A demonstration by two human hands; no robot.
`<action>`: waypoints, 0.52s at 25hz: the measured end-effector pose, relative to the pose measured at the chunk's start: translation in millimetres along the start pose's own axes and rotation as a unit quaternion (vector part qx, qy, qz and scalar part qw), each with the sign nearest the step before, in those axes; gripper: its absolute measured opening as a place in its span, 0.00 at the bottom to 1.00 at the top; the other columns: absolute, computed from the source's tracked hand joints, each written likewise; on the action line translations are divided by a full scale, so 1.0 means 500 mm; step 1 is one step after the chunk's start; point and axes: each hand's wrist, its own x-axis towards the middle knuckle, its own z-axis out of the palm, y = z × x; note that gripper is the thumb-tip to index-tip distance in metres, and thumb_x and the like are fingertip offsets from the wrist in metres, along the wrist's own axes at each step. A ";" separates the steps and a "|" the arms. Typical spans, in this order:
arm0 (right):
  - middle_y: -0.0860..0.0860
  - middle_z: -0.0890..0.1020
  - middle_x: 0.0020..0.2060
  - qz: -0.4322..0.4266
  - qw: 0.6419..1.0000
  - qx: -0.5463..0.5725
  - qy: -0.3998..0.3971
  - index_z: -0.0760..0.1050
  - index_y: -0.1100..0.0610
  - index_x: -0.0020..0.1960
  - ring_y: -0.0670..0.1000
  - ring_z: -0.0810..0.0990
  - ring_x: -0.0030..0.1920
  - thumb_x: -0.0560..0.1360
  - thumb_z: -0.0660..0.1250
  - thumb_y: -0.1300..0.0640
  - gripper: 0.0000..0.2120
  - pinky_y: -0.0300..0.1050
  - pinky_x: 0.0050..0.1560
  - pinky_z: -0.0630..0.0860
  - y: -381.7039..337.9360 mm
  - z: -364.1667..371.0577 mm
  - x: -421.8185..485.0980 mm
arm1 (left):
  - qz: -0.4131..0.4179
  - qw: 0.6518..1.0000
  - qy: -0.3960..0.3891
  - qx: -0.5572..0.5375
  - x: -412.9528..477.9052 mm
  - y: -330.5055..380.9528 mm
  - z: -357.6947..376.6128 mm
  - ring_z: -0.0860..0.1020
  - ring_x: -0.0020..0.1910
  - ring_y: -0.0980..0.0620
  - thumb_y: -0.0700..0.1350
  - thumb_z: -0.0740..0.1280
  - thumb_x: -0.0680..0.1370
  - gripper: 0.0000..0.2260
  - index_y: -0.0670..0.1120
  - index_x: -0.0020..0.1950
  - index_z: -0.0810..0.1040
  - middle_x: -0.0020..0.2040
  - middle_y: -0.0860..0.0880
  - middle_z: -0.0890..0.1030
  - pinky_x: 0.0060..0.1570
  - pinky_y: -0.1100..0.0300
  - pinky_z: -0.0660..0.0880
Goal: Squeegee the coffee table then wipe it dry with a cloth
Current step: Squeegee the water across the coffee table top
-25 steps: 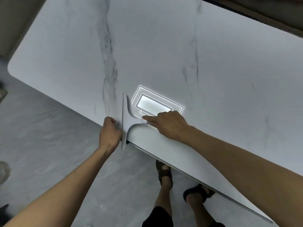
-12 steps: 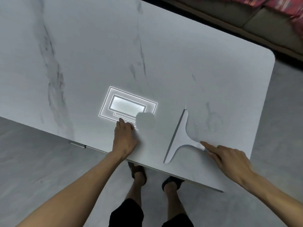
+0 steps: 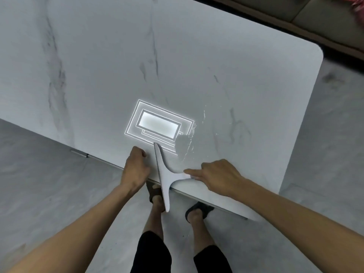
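The white marble coffee table fills the upper part of the head view. A white T-shaped squeegee lies with its blade across the near table edge, the blade's lower end hanging over the floor. My right hand grips the squeegee's handle, index finger stretched along it. My left hand rests on the table edge just left of the blade, fingers curled, holding nothing. Water droplets glisten on the table right of the blade. No cloth is in view.
A bright reflection of a ceiling light sits on the tabletop above the squeegee. My sandalled feet stand on the grey floor under the table edge. A sofa base runs along the far right, beyond the table's rounded corner.
The squeegee has been drawn left from the right part of the table to the near edge beside my left hand, leaving a water trail to its right. The camera view shifted.
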 end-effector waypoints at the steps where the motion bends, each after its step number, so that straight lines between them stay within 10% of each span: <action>1: 0.47 0.74 0.26 0.014 1.000 -0.002 -0.004 0.75 0.38 0.62 0.51 0.71 0.20 0.67 0.77 0.53 0.26 0.37 0.25 0.45 0.031 -0.002 -0.028 | 0.008 1.000 -0.017 0.004 -0.012 0.002 0.017 0.74 0.43 0.46 0.32 0.61 0.69 0.16 0.46 0.52 0.65 0.47 0.46 0.74 0.32 0.60 0.65; 4: 0.47 0.76 0.31 0.059 0.998 -0.016 0.012 0.70 0.34 0.66 0.51 0.76 0.27 0.78 0.61 0.44 0.17 0.40 0.26 0.59 0.113 -0.016 -0.127 | 0.042 0.997 -0.053 0.046 -0.026 0.028 0.064 0.72 0.48 0.43 0.32 0.62 0.67 0.15 0.44 0.50 0.67 0.51 0.45 0.68 0.41 0.57 0.68; 8: 0.46 0.77 0.35 0.089 0.995 -0.009 0.037 0.66 0.31 0.68 0.52 0.78 0.30 0.77 0.30 0.35 0.31 0.43 0.28 0.64 0.157 -0.050 -0.202 | 0.013 0.999 -0.024 0.025 -0.037 0.045 0.078 0.72 0.47 0.43 0.34 0.62 0.68 0.14 0.43 0.53 0.67 0.49 0.47 0.70 0.42 0.54 0.67; 13: 0.47 0.76 0.29 -0.082 0.996 -0.028 -0.023 0.72 0.35 0.64 0.52 0.74 0.23 0.78 0.61 0.45 0.15 0.39 0.24 0.56 0.082 -0.026 -0.082 | -0.052 0.997 0.051 -0.013 -0.044 0.030 0.055 0.73 0.37 0.46 0.35 0.60 0.72 0.13 0.47 0.53 0.65 0.42 0.47 0.75 0.31 0.56 0.64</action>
